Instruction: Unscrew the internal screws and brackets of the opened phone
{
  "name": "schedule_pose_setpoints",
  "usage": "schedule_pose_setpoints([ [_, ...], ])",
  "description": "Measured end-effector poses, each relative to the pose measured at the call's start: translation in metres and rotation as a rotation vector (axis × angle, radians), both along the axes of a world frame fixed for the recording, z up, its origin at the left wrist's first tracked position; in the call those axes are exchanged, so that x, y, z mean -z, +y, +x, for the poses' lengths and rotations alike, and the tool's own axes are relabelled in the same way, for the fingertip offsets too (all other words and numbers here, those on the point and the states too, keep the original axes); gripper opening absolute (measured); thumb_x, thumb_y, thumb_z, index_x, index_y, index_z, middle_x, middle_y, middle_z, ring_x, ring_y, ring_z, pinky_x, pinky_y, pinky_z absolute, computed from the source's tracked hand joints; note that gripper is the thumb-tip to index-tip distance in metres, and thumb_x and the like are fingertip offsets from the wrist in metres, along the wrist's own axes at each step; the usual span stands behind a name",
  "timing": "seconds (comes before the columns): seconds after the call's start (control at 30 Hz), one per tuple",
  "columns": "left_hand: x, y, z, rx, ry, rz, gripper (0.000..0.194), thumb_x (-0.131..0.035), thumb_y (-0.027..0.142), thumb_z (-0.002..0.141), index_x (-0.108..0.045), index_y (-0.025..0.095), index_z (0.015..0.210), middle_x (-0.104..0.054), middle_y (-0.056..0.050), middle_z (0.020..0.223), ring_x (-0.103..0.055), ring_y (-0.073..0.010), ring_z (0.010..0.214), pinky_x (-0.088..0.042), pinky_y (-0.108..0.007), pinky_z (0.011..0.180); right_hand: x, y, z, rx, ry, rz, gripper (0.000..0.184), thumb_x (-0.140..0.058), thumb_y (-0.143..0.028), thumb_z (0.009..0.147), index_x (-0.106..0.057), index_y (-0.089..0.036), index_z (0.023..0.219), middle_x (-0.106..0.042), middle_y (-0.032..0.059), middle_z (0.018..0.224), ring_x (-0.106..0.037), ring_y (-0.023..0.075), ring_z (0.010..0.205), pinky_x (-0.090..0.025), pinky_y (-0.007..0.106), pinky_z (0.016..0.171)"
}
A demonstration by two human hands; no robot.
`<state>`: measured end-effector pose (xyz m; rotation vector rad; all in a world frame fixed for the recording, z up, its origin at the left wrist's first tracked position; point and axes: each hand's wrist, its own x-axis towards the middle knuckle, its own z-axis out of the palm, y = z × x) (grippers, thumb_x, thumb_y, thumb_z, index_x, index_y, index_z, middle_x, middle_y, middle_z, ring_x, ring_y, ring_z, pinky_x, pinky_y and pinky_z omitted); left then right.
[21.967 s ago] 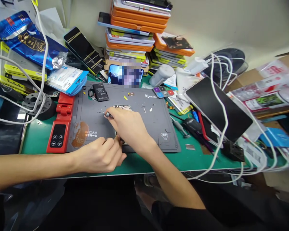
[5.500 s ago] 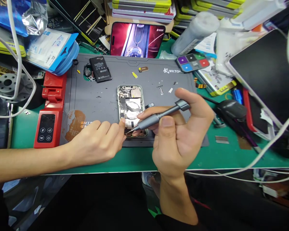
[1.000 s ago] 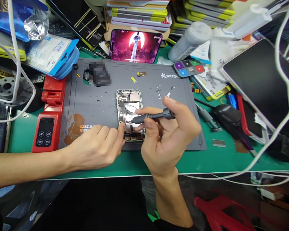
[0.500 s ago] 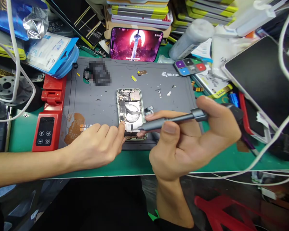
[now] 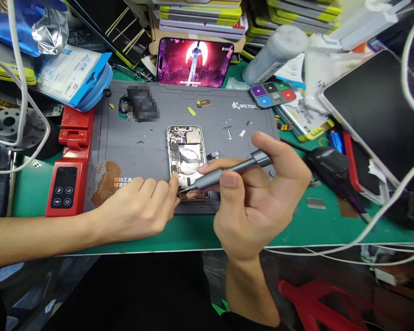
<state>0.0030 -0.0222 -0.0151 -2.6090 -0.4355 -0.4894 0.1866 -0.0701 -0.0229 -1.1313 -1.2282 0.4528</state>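
Observation:
An opened phone [image 5: 189, 161] lies face up on the grey work mat [image 5: 131, 147], its circuit parts and a round coil showing. My left hand [image 5: 145, 209] is closed, its fingertips pressed on the phone's lower left edge; whatever lies under them is hidden. In my right hand [image 5: 258, 207] is a grey precision screwdriver [image 5: 212, 179], gripped between thumb and fingers with the index finger on its rear end. It slants down to the left, and its tip is over the lower part of the phone, beside my left fingertips. Whether the tip touches a screw I cannot tell.
Small metal pieces [image 5: 229, 134] lie on the mat right of the phone. Behind it stands a lit phone [image 5: 195, 62]. A red device [image 5: 67, 184] is at the left, a bottle [image 5: 276, 55] at the back right. A white cable [image 5: 398, 184] hangs along the right side.
My right hand has moved left with the screwdriver, which is now tilted more steeply, its tip nearer my left fingertips. My left hand and the opened phone have stayed in place.

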Motion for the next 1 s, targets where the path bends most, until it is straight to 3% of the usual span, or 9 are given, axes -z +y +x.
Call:
schedule_pose_setpoints([
  [0.2, -0.0025, 0.0003, 0.0019, -0.006, -0.027, 0.000, 0.036, -0.062, 0.029, 0.102, -0.073, -0.002, 0.118, -0.050, 0.004, 0.062, -0.050, -0.0136, 0.049, -0.036, -0.030, 0.044, 0.0021, -0.0008, 0.0009, 0.029, -0.025, 0.025, 0.040, -0.064, -0.019, 0.099, -0.059, -0.032, 0.137, -0.072, 0.0040, 0.114, -0.078, 0.0148, 0.080, -0.070, 0.028, 0.060],
  [0.37, -0.0032, 0.0006, 0.0029, -0.004, -0.026, -0.001, 0.037, -0.062, 0.029, 0.102, -0.073, -0.002, 0.118, -0.051, 0.003, 0.062, -0.051, -0.0135, 0.049, -0.036, -0.030, 0.044, 0.0035, 0.0005, 0.0018, -0.020, -0.069, 0.054, 0.044, -0.062, -0.016, 0.099, -0.058, -0.032, 0.140, -0.071, 0.0018, 0.106, -0.078, 0.0153, 0.084, -0.071, 0.027, 0.064],
  [0.6, -0.0019, 0.0011, 0.0004, 0.005, -0.023, -0.003, 0.036, -0.063, 0.028, 0.101, -0.074, -0.002, 0.117, -0.049, 0.004, 0.061, -0.050, -0.0138, 0.049, -0.037, -0.030, 0.043, 0.0036, -0.0003, 0.0005, 0.004, -0.098, 0.073, 0.045, -0.064, -0.016, 0.097, -0.060, -0.031, 0.139, -0.065, 0.0052, 0.125, -0.078, 0.0144, 0.083, -0.071, 0.028, 0.063],
  [0.83, -0.0026, 0.0018, 0.0022, 0.006, -0.020, 0.000, 0.037, -0.062, 0.030, 0.102, -0.075, -0.001, 0.117, -0.050, 0.004, 0.061, -0.050, -0.0130, 0.049, -0.037, -0.029, 0.043, 0.0029, -0.0008, 0.0022, -0.011, -0.073, 0.037, 0.043, -0.061, -0.017, 0.099, -0.057, -0.030, 0.140, -0.072, 0.0025, 0.104, -0.074, 0.0127, 0.072, -0.068, 0.026, 0.056],
  [1.0, -0.0022, 0.0017, 0.0015, 0.004, -0.023, 0.007, 0.035, -0.062, 0.029, 0.102, -0.075, -0.001, 0.116, -0.049, 0.004, 0.060, -0.048, -0.0121, 0.048, -0.036, -0.029, 0.043, 0.0028, -0.0001, 0.0011, 0.046, -0.055, 0.060, 0.039, -0.061, -0.019, 0.100, -0.060, -0.031, 0.137, -0.067, 0.0042, 0.119, -0.075, 0.0121, 0.081, -0.068, 0.024, 0.058],
])
